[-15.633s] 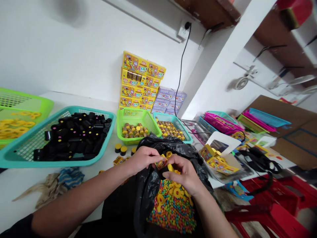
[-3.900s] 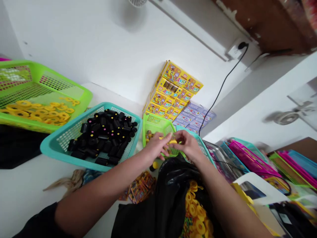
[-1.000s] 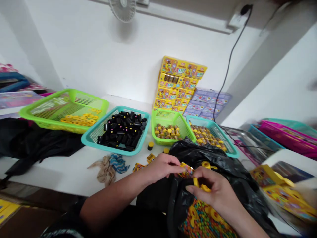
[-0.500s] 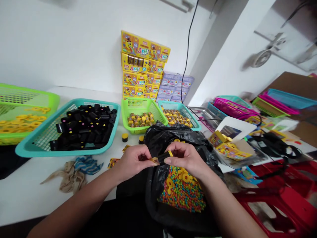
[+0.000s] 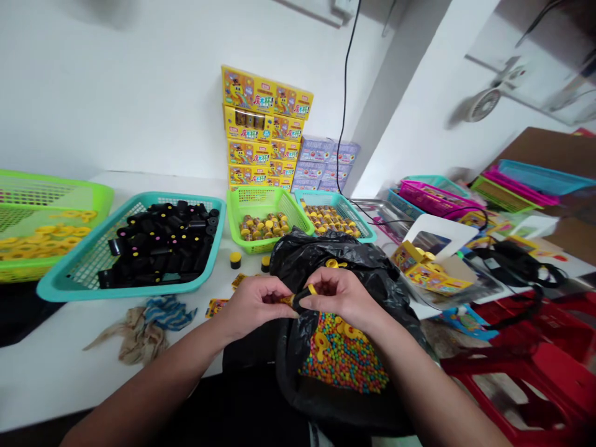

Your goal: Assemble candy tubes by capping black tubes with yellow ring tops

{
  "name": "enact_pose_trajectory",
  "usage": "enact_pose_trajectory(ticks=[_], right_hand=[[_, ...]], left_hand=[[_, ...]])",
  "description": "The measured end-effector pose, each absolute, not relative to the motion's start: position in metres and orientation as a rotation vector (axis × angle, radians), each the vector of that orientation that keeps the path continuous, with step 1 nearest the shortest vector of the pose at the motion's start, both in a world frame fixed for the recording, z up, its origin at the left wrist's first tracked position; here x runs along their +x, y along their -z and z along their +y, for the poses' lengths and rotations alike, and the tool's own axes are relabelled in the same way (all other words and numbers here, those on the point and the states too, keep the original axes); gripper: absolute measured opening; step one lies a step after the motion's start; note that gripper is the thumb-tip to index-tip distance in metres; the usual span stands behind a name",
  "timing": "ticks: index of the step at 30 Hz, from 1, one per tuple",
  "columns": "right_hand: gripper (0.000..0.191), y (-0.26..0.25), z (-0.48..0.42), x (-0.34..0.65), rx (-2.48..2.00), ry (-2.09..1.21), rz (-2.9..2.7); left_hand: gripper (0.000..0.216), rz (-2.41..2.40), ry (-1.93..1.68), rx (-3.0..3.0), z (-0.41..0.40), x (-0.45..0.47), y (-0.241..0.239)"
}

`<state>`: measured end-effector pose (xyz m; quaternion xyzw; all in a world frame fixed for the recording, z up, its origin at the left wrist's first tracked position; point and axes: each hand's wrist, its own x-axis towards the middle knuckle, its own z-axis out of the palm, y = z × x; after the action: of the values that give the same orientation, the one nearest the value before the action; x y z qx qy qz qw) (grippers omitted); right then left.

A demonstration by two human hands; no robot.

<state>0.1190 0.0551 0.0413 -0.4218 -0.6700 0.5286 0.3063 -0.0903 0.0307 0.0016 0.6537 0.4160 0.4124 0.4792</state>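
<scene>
My right hand (image 5: 342, 298) is closed around a small black cup with a yellow lid (image 5: 305, 294), held tilted over the bag. My left hand (image 5: 256, 304) pinches a small yellow-brown label (image 5: 287, 300) against the side of the cup; much of the label is hidden by fingers. Below them, a black plastic bag (image 5: 291, 366) holds many colourful candy balls (image 5: 344, 363) and several yellow ring-shaped pieces (image 5: 321, 344). Printed label sheets (image 5: 216, 307) lie on the table beside my left wrist. Two black cups with yellow lids (image 5: 235, 260) stand upright beyond my hands.
A teal basket (image 5: 56, 287) holds black cups; a green basket (image 5: 100, 202) at far left holds yellow pieces. Finished-looking cups fill a green basket (image 5: 242, 244) and a blue basket (image 5: 367, 234). Yellow boxes (image 5: 246, 152) are stacked behind. Rags (image 5: 139, 338) lie left; red stools (image 5: 549, 372) stand right.
The label in my left hand has come up against the cup, and both hands are closer together. The cup has tilted more upright. The whole view has shifted slightly.
</scene>
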Motion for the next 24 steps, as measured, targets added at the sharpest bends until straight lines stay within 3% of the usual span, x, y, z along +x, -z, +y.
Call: enact_pose_trajectory(ticks=[11, 24], right_hand=[[0.034, -0.044, 0.051, 0.116, -1.115, -1.305, -1.753], [0.039, -0.039, 0.05, 0.121, -0.941, -1.322, -1.882]], left_hand=[[0.025, 0.944, -1.078, 1.554, 0.034, -0.086, -0.001], [0.023, 0.687, -1.058, 0.924, 0.026, -0.071, 0.002]])
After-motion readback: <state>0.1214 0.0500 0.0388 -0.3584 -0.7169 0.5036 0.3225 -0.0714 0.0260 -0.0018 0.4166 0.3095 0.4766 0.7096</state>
